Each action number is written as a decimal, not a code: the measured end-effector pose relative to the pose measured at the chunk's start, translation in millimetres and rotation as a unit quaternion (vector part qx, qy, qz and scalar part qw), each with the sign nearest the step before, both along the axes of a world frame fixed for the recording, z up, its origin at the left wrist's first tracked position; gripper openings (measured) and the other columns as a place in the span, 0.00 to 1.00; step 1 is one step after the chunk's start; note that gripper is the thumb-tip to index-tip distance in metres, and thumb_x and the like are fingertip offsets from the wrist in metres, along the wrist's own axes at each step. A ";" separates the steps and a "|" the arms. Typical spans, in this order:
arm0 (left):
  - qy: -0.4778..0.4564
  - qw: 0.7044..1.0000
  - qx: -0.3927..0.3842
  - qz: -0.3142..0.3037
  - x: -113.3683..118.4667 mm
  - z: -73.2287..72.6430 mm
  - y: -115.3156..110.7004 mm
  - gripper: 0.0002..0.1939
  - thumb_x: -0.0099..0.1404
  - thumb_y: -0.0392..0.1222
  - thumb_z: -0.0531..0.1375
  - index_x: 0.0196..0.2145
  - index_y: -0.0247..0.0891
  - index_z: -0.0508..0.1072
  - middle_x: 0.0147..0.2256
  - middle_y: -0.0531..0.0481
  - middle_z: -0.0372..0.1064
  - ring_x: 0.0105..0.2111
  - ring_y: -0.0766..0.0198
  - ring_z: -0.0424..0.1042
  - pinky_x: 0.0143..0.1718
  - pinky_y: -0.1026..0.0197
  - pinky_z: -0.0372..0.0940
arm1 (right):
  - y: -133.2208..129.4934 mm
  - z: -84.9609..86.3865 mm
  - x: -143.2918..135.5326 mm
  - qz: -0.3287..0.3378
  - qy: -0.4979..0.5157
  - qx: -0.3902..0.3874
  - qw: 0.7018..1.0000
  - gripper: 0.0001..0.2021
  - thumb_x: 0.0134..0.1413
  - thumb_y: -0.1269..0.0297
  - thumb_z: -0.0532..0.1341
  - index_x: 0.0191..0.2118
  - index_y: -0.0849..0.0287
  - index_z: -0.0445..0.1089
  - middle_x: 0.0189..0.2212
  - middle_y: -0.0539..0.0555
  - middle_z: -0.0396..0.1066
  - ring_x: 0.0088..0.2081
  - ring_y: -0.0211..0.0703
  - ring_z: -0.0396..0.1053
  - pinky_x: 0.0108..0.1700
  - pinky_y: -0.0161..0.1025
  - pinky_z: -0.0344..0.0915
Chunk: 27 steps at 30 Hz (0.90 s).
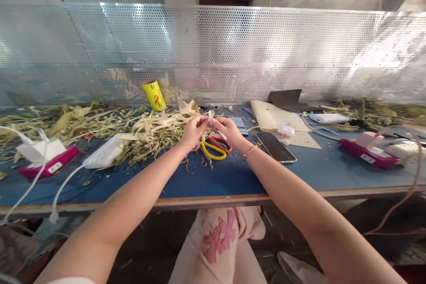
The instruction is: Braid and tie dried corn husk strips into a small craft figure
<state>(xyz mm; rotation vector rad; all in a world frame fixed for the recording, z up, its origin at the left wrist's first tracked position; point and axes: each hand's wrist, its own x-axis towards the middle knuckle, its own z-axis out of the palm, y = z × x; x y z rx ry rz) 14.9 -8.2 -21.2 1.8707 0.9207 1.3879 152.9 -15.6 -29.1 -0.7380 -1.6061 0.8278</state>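
My left hand and my right hand meet over the blue table, fingertips pinched together. Between them is a thin, whitish strip; its exact kind is too small to make out. Just below the hands lie scissors with one yellow and one red handle, their blades hidden. A heap of dried plant leaves and husks spreads beside my left hand. A dark-screened phone rests to the right of my right wrist.
A yellow cardboard tube stands tilted behind the heap. Magenta power strips and white cables lie on both sides, near a white power bank. Brown cardboard and a small white case are at right. A perforated metal screen closes the back.
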 end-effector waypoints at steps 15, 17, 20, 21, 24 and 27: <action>-0.113 0.990 -0.044 -0.067 -3.8 -0.9 6.2 0.06 0.52 0.40 0.58 0.29 0.37 0.68 0.25 0.54 0.65 0.26 0.70 0.66 0.32 0.65 0.62 | 2.5 3.1 6.3 0.122 0.168 -0.114 0.972 0.09 0.36 0.60 0.65 0.26 0.58 0.70 0.27 0.49 0.68 0.31 0.33 0.66 0.40 0.35 0.65; -0.103 0.992 -0.039 -0.059 -4.2 -0.7 6.3 0.07 0.52 0.41 0.59 0.29 0.36 0.68 0.25 0.53 0.66 0.27 0.69 0.66 0.34 0.64 0.62 | 2.3 3.2 6.3 0.113 0.153 -0.093 0.977 0.10 0.37 0.58 0.65 0.25 0.58 0.70 0.27 0.49 0.67 0.30 0.32 0.65 0.38 0.35 0.65; -0.086 0.995 -0.032 -0.048 -5.1 -0.3 6.7 0.08 0.52 0.43 0.59 0.28 0.36 0.67 0.26 0.52 0.67 0.28 0.68 0.66 0.34 0.64 0.62 | 0.6 4.4 6.9 0.114 0.147 -0.061 0.981 0.11 0.35 0.57 0.66 0.22 0.59 0.69 0.28 0.49 0.65 0.30 0.32 0.64 0.37 0.35 0.64; -0.081 0.995 -0.028 -0.045 -5.4 -0.1 6.9 0.08 0.52 0.43 0.60 0.28 0.36 0.67 0.26 0.52 0.67 0.28 0.69 0.66 0.33 0.64 0.61 | 0.1 4.7 7.1 0.116 0.150 -0.055 0.980 0.11 0.35 0.57 0.66 0.21 0.58 0.69 0.28 0.49 0.65 0.30 0.32 0.63 0.37 0.36 0.64; -0.072 0.996 -0.025 -0.037 -6.4 0.7 7.5 0.11 0.52 0.46 0.60 0.28 0.36 0.67 0.26 0.53 0.66 0.27 0.69 0.65 0.31 0.65 0.60 | -0.8 4.9 7.8 0.132 0.152 -0.054 0.978 0.10 0.32 0.57 0.68 0.21 0.57 0.71 0.28 0.49 0.65 0.31 0.33 0.63 0.35 0.36 0.65; -0.069 0.996 -0.035 -0.041 -6.3 1.5 7.5 0.13 0.51 0.49 0.60 0.28 0.36 0.66 0.26 0.53 0.66 0.27 0.69 0.65 0.31 0.66 0.60 | -0.1 3.4 9.1 0.167 0.133 -0.058 0.975 0.09 0.30 0.59 0.69 0.23 0.55 0.74 0.30 0.49 0.63 0.31 0.33 0.63 0.33 0.36 0.65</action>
